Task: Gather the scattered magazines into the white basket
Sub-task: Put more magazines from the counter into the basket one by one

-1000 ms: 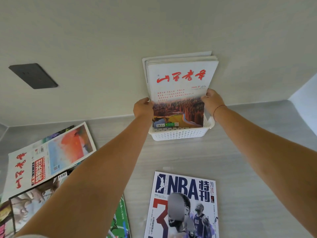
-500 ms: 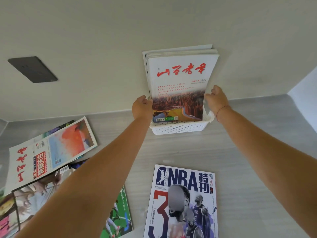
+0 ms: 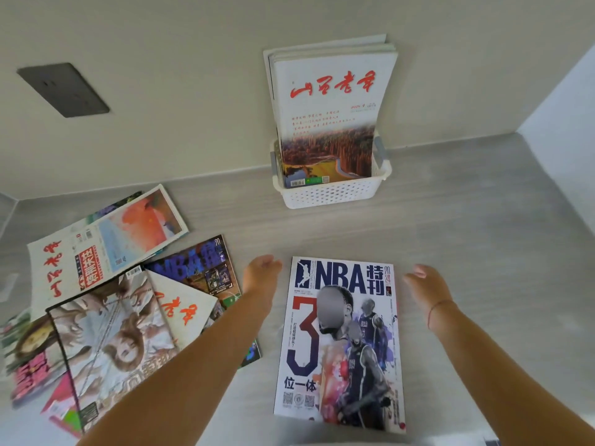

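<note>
The white basket (image 3: pixel 331 196) stands against the back wall, with several magazines upright in it; the front one (image 3: pixel 328 101) has a white cover with red characters. An NBA magazine (image 3: pixel 341 342) lies flat on the grey table in front of me. My left hand (image 3: pixel 260 278) hovers just left of its top corner, empty with fingers loosely curled. My right hand (image 3: pixel 425 288) hangs open just right of its top right corner, empty. A loose pile of magazines (image 3: pixel 122 300) lies at the left, overlapping each other.
A dark socket plate (image 3: pixel 62 90) sits on the back wall at upper left. A side wall (image 3: pixel 563 101) closes the table on the right. Bare grey tabletop (image 3: pixel 483 236) stretches between the basket and the NBA magazine and to the right.
Both hands have let go of the magazines in the basket and drawn back toward me, now flanking the top of the NBA magazine. The view has tilted down.
</note>
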Demonstrator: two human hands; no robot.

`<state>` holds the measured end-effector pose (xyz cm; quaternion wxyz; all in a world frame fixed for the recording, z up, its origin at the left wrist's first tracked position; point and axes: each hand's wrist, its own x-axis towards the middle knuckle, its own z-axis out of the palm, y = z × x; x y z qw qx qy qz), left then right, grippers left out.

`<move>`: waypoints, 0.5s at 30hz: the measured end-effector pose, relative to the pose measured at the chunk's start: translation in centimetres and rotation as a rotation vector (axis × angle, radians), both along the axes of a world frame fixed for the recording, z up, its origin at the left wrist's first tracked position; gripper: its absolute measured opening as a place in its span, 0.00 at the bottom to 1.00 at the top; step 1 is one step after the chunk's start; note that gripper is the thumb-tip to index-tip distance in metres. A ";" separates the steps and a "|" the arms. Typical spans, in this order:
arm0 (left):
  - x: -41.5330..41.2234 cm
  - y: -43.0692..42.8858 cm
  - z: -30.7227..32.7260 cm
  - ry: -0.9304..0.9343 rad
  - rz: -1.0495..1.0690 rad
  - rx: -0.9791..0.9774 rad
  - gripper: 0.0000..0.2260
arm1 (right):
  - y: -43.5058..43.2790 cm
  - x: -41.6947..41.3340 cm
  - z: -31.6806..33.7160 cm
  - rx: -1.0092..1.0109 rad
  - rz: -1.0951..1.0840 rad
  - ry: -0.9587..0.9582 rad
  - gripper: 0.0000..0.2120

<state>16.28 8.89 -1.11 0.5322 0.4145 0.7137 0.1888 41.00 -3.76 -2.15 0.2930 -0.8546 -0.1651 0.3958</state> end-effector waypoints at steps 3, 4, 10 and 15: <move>-0.5 -3.2 -1.2 -0.026 0.009 -0.098 0.17 | -1.7 -1.4 -0.1 -0.022 -0.133 0.103 0.22; -0.5 -3.9 -1.4 -0.034 0.020 -0.115 0.16 | -2.1 -1.6 -0.3 -0.020 -0.163 0.154 0.21; -0.7 -4.5 -1.5 -0.117 0.113 -0.247 0.10 | -2.4 -2.9 -0.3 0.046 -0.289 0.370 0.07; -0.3 -3.9 -0.6 -0.212 0.012 -0.322 0.07 | -2.2 -3.5 0.4 -0.029 -0.184 0.334 0.09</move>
